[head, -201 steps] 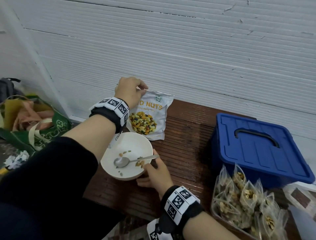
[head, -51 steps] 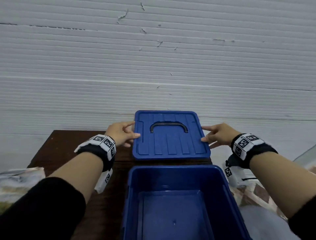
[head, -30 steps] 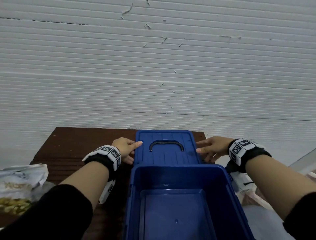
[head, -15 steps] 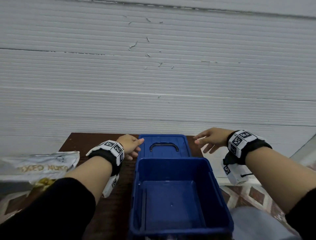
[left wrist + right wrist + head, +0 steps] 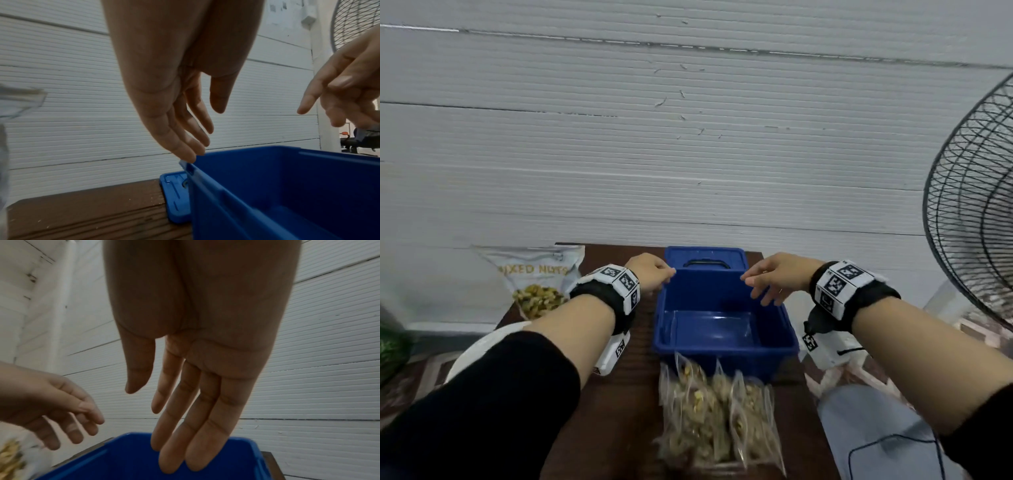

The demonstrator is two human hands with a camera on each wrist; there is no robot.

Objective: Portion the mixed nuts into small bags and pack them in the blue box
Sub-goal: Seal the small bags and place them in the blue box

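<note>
The blue box (image 5: pixel 722 339) stands open on the brown table, nothing inside it. Its lid (image 5: pixel 705 262) lies flat behind it by the wall. A pile of small clear bags of nuts (image 5: pixel 717 418) lies just in front of the box. My left hand (image 5: pixel 650 274) hovers at the box's far left corner (image 5: pixel 186 164) with relaxed straight fingers (image 5: pixel 191 146), holding nothing. My right hand (image 5: pixel 770 279) hangs over the box's far right side, fingers (image 5: pixel 185 434) straight and pointing down, nothing in it.
A white pouch marked MIXED NUTS (image 5: pixel 536 277) leans on the wall at the left, with a white bowl (image 5: pixel 482 349) partly hidden under my left forearm. A black fan grille (image 5: pixel 976 222) stands at the right. A white slatted wall (image 5: pixel 688 154) backs the table.
Both hands have left the lid and drawn back to the box's far rim. The view has tilted down, so the pile of filled bags now shows in front of the box.
</note>
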